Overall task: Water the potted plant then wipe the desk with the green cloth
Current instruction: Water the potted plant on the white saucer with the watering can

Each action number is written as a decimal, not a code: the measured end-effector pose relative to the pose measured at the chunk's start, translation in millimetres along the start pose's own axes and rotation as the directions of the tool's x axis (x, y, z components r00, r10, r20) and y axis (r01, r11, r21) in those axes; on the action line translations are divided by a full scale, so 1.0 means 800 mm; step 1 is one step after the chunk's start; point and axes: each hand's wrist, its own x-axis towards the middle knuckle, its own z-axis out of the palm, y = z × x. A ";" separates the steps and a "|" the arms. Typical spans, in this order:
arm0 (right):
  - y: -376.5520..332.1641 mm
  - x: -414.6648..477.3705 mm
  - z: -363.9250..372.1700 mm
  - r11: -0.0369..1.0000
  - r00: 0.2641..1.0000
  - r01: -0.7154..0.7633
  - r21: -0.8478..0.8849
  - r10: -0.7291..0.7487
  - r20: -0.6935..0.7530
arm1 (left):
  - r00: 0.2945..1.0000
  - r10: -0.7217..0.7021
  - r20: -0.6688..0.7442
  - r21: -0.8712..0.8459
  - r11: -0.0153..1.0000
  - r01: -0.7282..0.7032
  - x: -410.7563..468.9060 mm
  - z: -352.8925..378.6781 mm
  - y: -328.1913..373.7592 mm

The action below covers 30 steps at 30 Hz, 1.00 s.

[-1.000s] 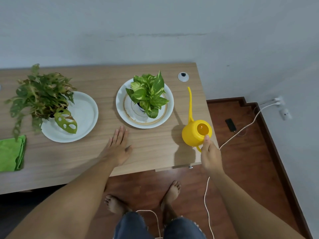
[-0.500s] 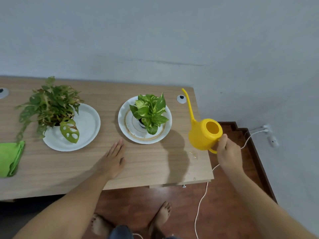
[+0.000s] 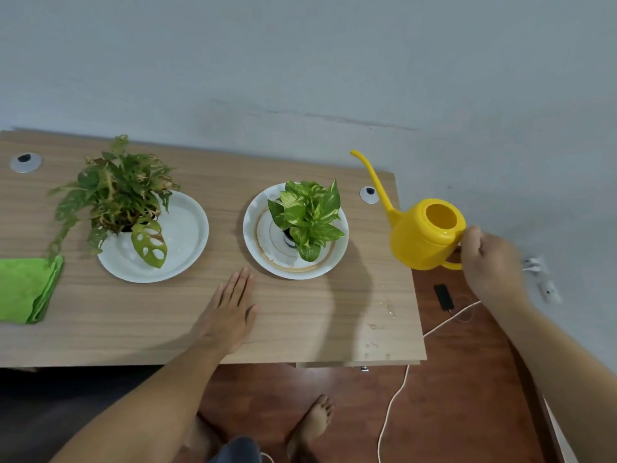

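watering can (image 3: 424, 237) spout up-left, upright

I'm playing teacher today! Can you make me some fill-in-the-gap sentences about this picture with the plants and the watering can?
1. The right hand holds a watering can whose colour is ____.
2. Each of the two plants stands on a white ____.
3. The left hand lies flat on the wooden ____.
4. The folded cloth at the desk's left end is ____ in colour.

Missing words: yellow; plate; desk; green
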 end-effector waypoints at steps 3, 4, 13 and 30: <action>-0.004 0.015 -0.013 0.999 0.999 0.041 -0.021 -0.042 -0.007 | 1.000 -0.014 0.007 0.006 1.000 0.014 0.000 0.001 0.000; -0.004 0.020 -0.017 0.998 0.999 0.052 -0.037 -0.052 -0.006 | 1.000 -0.018 0.010 0.005 1.000 0.018 0.000 0.001 0.001; -0.010 0.040 -0.037 0.984 0.990 0.139 -0.112 -0.138 0.018 | 0.999 -0.030 0.045 0.002 1.000 0.030 0.002 -0.002 0.005; 0.015 0.000 -0.032 0.950 0.963 0.270 -0.156 -0.262 0.069 | 0.992 -0.046 0.117 -0.005 0.999 0.047 0.002 -0.017 0.010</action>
